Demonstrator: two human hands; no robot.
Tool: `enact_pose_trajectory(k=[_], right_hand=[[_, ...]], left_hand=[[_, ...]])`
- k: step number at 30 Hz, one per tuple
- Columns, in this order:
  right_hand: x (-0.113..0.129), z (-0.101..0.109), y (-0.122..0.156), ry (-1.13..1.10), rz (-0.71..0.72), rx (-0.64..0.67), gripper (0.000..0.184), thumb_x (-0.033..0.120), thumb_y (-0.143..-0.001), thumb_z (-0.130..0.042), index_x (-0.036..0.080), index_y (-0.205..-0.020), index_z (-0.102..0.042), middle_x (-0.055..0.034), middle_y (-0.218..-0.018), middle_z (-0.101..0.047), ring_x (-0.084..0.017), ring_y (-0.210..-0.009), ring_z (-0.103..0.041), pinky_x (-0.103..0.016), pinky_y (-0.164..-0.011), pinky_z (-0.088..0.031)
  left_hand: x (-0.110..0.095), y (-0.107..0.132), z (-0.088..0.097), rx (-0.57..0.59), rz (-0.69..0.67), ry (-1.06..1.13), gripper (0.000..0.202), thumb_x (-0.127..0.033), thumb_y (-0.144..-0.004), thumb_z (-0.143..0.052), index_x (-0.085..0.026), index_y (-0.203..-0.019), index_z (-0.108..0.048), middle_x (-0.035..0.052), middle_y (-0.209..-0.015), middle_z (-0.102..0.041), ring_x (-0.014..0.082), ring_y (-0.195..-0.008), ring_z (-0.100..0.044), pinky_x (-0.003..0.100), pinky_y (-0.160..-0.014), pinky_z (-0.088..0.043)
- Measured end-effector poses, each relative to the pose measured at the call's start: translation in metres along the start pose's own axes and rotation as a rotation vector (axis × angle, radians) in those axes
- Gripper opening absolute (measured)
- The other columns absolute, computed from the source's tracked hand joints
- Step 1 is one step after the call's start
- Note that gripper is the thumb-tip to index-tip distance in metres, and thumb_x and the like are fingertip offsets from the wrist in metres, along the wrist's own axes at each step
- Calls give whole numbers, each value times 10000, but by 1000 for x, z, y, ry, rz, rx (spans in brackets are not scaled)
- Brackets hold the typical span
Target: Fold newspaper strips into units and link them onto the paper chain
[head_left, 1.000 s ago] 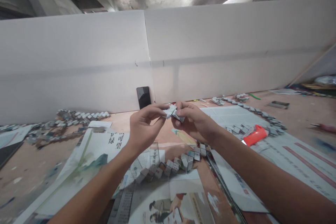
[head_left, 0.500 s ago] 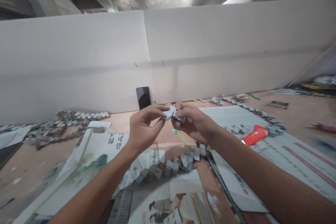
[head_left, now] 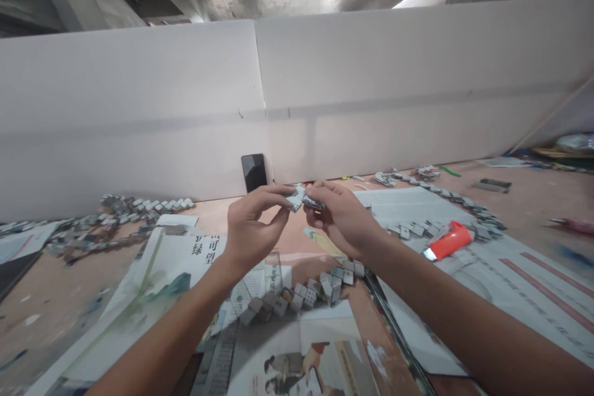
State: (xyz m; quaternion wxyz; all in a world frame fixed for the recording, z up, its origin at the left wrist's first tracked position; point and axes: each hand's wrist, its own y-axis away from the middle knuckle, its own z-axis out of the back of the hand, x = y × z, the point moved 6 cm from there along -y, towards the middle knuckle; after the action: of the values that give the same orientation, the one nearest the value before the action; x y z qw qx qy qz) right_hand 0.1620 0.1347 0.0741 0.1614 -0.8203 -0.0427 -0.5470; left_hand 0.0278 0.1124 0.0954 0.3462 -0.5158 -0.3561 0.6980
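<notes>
**Folded-paper chains (head_left: 309,295) crowd a messy worktop (head_left: 552,192)**

A long white partition (head_left: 394,62) stands along the worktop's far edge. Printed papers (head_left: 162,322) lie to both sides and in front of the person. One chain curves across the papers in front, below the wrists; more chains are heaped at far left and wind over at right. The left hand (head_left: 257,216) and right hand (head_left: 341,216) are raised close together near the middle, thumbs and fingertips pinched on folded paper (head_left: 296,199), up above the worktop. From here I can't tell whether it's one piece or two. A red tool (head_left: 450,240) lies beside the right-hand chains, and a dark phone (head_left: 253,172) leans upright against the partition.
</notes>
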Motion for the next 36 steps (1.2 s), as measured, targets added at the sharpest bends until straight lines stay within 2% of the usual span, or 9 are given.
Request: enact_pose_trajectory(k=[7, 12, 14, 17, 19, 21, 26, 32, 36], right_hand=[[-9, -2, 9, -70, 3, -212, 273, 349, -715, -697, 191, -647, -485, 42, -580, -404, -77, -509, -338, -216, -425, -232], [-14, -1, 8, -52, -57, -195, 319, 449, -703, -707, 193, -749, -521, 48, -631, -401, -63, -498, -332, -197, -402, -216], [-9, 3, 5, 71, 8, -170, 327, 468, -720, -688, 204, -849, -546, 36, -682, -456, -66, -500, -370, -203, -405, -256], [11, 10, 3, 405, 273, -136, 326, 409, -737, -691, 218, -978, -582, -11, -784, -583, -116, -621, -522, -247, -517, -406], [22, 12, 4, 588, 422, -91, 238, 365, -759, -675, 206, -930, -631, -34, -798, -637, -149, -689, -575, -287, -609, -454], [27, 13, 5, 679, 486, -72, 168, 353, -797, -631, 198, -850, -669, -40, -769, -665, -164, -686, -589, -313, -638, -464], [32, 13, 8, 813, 523, -112, 160, 319, -828, -591, 204, -812, -702, -41, -763, -691, -170, -688, -593, -315, -632, -457], [27, 18, 5, 612, 433, -199, 172, 320, -769, -666, 181, -869, -684, -48, -766, -696, -162, -669, -625, -306, -620, -490], [23, 16, 7, 522, 427, -223, 131, 295, -762, -676, 175, -803, -643, -45, -745, -683, -155, -689, -634, -300, -652, -501]], left_hand=[[-3, 0, 3, -24, -52, -65, 163, -62, -733, -609, -215, -771, -648, 54, -935, -700, 196, -909, -662, 366, -803, -571], [-4, -1, 3, -4, -80, -103, 147, -77, -741, -615, -213, -765, -665, 49, -943, -704, 189, -907, -663, 354, -810, -566], [1, -2, 4, -16, -5, -83, 104, -114, -753, -623, -206, -772, -669, 53, -940, -705, 190, -906, -664, 357, -821, -567], [14, -5, 7, -32, 162, -34, 70, -201, -760, -655, -195, -825, -679, 54, -890, -715, 189, -852, -677, 355, -825, -573], [19, -7, 9, -22, 243, -20, 129, -251, -750, -680, -194, -866, -690, 50, -856, -723, 189, -811, -684, 342, -806, -578], [23, -8, 8, 19, 305, 3, 154, -289, -746, -690, -196, -868, -701, 50, -837, -729, 194, -785, -689, 327, -761, -587], [30, -5, 2, 83, 457, 91, 166, -330, -746, -693, -185, -824, -713, 64, -806, -733, 195, -732, -689, 330, -712, -588], [33, -1, -5, 34, 603, 202, 252, -384, -727, -706, -157, -838, -708, 88, -830, -729, 205, -770, -678, 337, -687, -583], [38, 2, -6, 9, 675, 268, 266, -402, -714, -716, -167, -838, -706, 87, -822, -722, 202, -779, -672, 301, -626, -570]])
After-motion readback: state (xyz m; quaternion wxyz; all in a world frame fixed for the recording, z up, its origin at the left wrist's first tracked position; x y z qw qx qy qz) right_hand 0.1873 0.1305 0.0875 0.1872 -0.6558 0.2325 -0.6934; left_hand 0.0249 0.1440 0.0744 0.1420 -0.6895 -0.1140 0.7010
